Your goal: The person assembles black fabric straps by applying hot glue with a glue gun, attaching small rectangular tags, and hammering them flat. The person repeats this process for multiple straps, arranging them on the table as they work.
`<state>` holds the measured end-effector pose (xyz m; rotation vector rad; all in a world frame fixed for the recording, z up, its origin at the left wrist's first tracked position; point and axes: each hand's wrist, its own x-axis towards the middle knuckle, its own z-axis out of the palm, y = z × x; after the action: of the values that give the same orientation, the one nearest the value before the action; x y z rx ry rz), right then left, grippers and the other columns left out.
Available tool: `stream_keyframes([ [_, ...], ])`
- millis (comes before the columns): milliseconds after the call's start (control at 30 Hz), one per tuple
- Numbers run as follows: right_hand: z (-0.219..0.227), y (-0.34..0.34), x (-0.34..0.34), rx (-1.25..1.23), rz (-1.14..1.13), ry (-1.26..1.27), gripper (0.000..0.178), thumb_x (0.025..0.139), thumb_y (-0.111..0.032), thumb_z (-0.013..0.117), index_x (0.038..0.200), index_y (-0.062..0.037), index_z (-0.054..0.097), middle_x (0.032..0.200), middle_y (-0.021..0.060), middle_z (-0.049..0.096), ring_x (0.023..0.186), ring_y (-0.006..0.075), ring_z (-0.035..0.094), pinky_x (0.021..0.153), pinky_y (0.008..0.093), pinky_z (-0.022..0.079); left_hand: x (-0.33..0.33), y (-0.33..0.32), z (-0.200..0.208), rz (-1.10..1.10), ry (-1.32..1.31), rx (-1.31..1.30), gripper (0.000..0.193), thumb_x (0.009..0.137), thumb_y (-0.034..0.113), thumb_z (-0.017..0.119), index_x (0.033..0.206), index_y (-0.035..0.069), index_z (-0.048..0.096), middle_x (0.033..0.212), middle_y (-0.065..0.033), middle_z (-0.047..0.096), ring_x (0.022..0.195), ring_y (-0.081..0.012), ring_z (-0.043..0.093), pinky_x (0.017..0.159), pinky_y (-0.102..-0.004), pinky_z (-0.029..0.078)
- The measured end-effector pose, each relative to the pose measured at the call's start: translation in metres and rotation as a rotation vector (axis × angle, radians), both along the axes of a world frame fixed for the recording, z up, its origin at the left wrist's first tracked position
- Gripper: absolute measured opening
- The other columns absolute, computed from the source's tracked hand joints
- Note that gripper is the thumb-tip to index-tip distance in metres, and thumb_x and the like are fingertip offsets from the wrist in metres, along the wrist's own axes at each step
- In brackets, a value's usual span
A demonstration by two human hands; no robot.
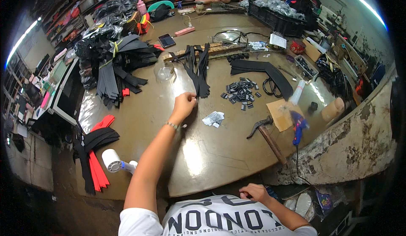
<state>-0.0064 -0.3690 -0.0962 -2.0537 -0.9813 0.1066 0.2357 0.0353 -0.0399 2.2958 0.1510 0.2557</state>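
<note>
Reaching to black straps (pixel 198 71), mid-bench (pixel 228 153): left hand (pixel 184 104) curled at near ends, grip unclear; right hand (pixel 255 192) near, curled, contents hidden. Next move seemingly calls for firm pinch.

Loose bundle of flat black straps (pixel 203 86), far ends splayed, near ends beside the left hand (pixel 185 105)

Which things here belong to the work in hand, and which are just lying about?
Likely in use:
left hand, at the straps' near end
black straps
perhaps the small black pieces, heaped nearby

Apparently lying about, no hand on them:
hammer
blue glue gun
phone
white handheld device
</note>
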Motion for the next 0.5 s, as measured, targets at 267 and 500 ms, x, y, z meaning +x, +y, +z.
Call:
stream_keyframes([
  [267, 0.154, 0.007, -0.012, -0.279, -0.078, 0.331, 0.028, 0.1, -0.028, 0.058, 0.103, -0.0006, 0.059, 0.07, 0.0185, 0.067, 0.061, 0.0359, 0.067, 0.059, 0.0402, 0.053, -0.09, 0.0, -0.01, 0.11, 0.112, -0.844, 0.027, 0.095, 0.007, 0.065, 0.114, -0.012, 0.062, 0.1, -0.0126, 0.069, 0.081, -0.0166, 0.07, 0.073, -0.025, 0.057],
  [500, 0.122, -0.017, 0.03, -0.449, -0.081, 0.578, 0.039, 0.101, -0.039, 0.054, 0.096, -0.0013, 0.061, 0.081, 0.0233, 0.067, 0.078, 0.0397, 0.068, 0.067, 0.0471, 0.052, -0.11, -0.007, 0.001, 0.145, 0.123, -0.825, 0.024, 0.094, 0.017, 0.07, 0.098, -0.006, 0.066, 0.083, -0.0091, 0.069, 0.069, -0.0134, 0.068, 0.064, -0.0226, 0.055],
])
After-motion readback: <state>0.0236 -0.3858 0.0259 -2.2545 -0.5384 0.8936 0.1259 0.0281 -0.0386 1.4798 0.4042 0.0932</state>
